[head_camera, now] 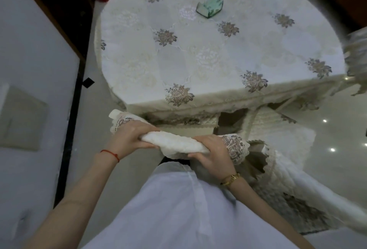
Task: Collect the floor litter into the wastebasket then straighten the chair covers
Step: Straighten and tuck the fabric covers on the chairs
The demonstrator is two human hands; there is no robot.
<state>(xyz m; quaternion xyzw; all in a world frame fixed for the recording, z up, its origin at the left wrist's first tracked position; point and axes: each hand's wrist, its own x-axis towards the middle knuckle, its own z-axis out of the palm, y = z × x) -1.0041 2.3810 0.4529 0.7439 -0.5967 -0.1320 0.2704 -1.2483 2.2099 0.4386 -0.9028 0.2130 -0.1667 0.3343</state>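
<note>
We judged the litter part done, since no litter showed on the floor, and the step in hand was squaring the chair cover [174, 144] on the chair back tucked at the table [218, 53]. To do it well, we reckoned both hands should pull evenly outward and down, so the bunched quilted top spread flat and the lace trim hung level at both ends. Our left hand [131, 137] was clamped over the cover's left end, fingers [147, 129] curled on top with the thumb beneath. Our right hand [212, 153] gripped the right end likewise. The cover ran between the two fists as a rolled ridge, lace spilling past each hand. A tissue box [209, 6] stood far across the table.
</note>
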